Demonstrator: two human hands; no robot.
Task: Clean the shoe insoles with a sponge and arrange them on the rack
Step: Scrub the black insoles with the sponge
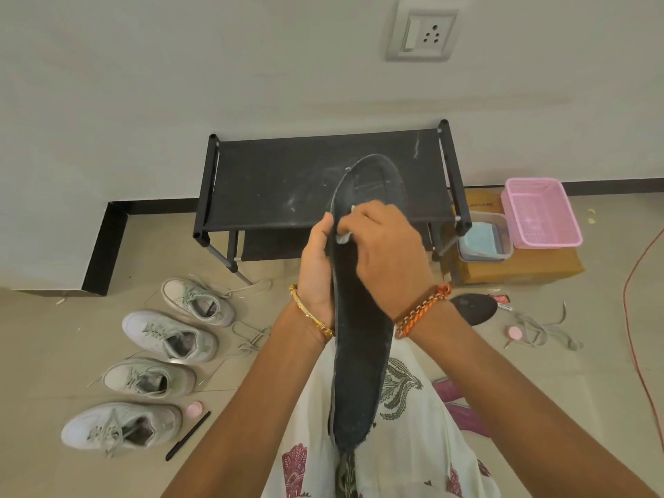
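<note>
A long dark grey insole [359, 354] stands almost upright in front of me, its toe end over the black rack [273, 181]. My left hand [316, 267] grips its left edge from behind. My right hand [388, 253] presses a small pale sponge [344, 238] against the insole's upper half; only a sliver of the sponge shows under the fingers. A second dark insole [474, 309] lies on the floor to the right, partly hidden by my right wrist.
Several pale sneakers [169, 339] lie in a column on the floor at left, laces loose. A clear tub of bluish water [485, 240] and a pink basket [540, 212] rest on a cardboard box right of the rack. A black pen [187, 436] and a red cable [636, 318] lie on the floor.
</note>
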